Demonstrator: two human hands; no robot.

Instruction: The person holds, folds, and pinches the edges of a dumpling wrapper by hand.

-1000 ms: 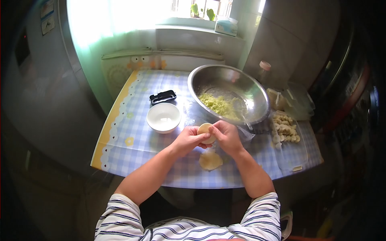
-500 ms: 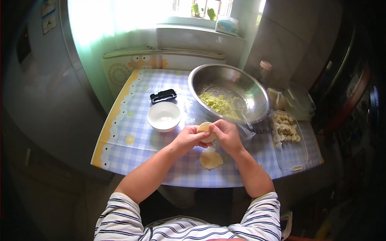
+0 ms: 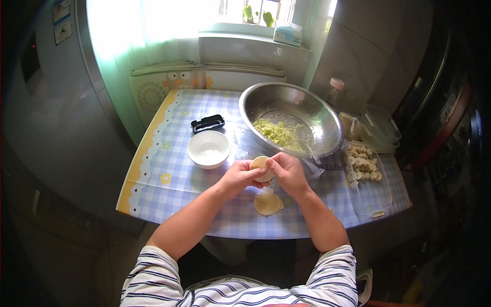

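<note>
Between my left hand (image 3: 242, 175) and my right hand (image 3: 287, 171) is a pale round dumpling wrapper (image 3: 260, 162). Both hands grip it, thumbs on its near face and fingers partly hidden behind. Just below them, more wrappers (image 3: 268, 203) lie on the checked tablecloth. Beyond my hands stands a large steel basin (image 3: 327, 115) with chopped green filling (image 3: 280, 134) and a utensil handle leaning at its near rim. To the left is a white bowl (image 3: 208, 149). At the right, several folded dumplings (image 3: 364, 162) lie in a clear plastic container (image 3: 371, 197).
A black tray-like object (image 3: 207, 123) lies behind the white bowl. Along the right back are a pink-lidded jar (image 3: 336, 88) and a clear plastic box (image 3: 381, 129). Clear plastic film (image 3: 313, 169) lies beside the basin. A tissue box (image 3: 288, 34) sits on the windowsill.
</note>
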